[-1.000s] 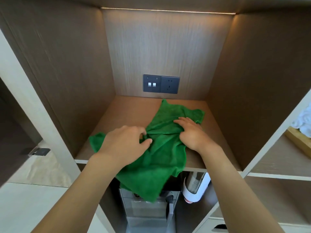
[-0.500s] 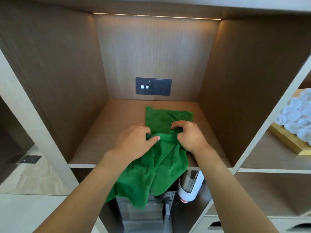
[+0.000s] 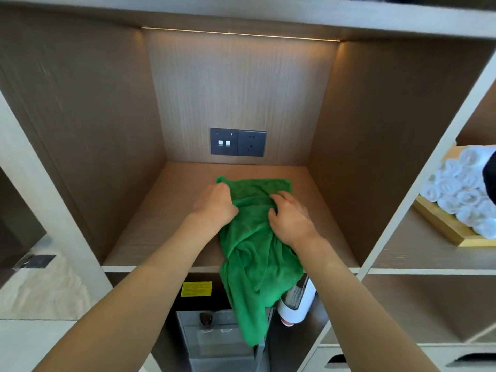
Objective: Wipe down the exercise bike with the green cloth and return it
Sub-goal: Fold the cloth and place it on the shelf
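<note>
You have a plain bright green cloth point(image 3: 252, 237) on the brown wood-grain shelf point(image 3: 166, 224), whose front edge is pale cream. Behind the cloth, the socket panel point(image 3: 237, 142) is dark grey with two small white squares. Right of the shelf, white rolled towels point(image 3: 461, 191) fill a yellow-gold tray point(image 3: 440, 226); below it, a yellow label point(image 3: 196, 289) marks a black machine point(image 3: 198, 299).

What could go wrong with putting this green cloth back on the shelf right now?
About half of the green cloth hangs over the shelf front edge, so if the left hand and right hand let go now, it may slide off. The hanging end drapes over the machine below and could snag there. It also lies bunched, so it might stay untidy.
</note>
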Available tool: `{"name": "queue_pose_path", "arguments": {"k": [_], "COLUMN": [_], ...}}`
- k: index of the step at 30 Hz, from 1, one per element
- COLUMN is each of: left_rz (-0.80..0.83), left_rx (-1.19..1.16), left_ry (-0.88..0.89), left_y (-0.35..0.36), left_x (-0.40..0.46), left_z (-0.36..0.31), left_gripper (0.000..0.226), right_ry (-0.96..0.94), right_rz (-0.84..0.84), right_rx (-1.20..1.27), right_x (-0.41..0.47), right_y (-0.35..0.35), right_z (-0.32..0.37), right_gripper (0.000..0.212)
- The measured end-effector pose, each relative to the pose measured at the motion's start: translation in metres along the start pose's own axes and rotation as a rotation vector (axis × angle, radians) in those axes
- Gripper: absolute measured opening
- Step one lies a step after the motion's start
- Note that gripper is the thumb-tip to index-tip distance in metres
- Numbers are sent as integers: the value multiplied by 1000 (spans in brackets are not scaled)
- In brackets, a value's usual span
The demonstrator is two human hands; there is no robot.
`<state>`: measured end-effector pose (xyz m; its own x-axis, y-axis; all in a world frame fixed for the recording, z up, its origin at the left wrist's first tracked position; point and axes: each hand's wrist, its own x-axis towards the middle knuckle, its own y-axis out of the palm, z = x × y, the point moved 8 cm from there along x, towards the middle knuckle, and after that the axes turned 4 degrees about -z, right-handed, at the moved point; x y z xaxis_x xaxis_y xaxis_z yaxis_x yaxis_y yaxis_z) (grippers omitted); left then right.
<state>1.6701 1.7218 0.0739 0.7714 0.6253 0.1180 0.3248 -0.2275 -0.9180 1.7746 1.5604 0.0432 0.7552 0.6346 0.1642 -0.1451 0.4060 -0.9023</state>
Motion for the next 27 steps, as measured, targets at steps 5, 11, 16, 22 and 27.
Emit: {"name": "queue_pose_path", "arguments": {"k": [5, 11, 16, 22, 27], "left_rz": [-443, -214, -145, -88, -146], "left_rx": [-42, 252, 73, 73, 180], "left_ry": [241, 337, 241, 256, 107], "left_y": [-72, -39, 3, 9, -9], "left_x": [5, 12, 0, -1, -3], "left_z": [-18, -48, -18, -9, 7], "left_gripper": [12, 21, 13, 33, 45], "right_ry": [-94, 57, 238, -24, -75], "right_rz": [34, -12, -76, -168, -155], "right_rx": [72, -68, -208, 105, 112], "right_x": [-3, 0, -3, 2, -1], "right_y": [6, -1, -12, -18, -14], "right_z": [13, 4, -11, 10, 15], "right_gripper": [51, 45, 38, 41, 26]}}
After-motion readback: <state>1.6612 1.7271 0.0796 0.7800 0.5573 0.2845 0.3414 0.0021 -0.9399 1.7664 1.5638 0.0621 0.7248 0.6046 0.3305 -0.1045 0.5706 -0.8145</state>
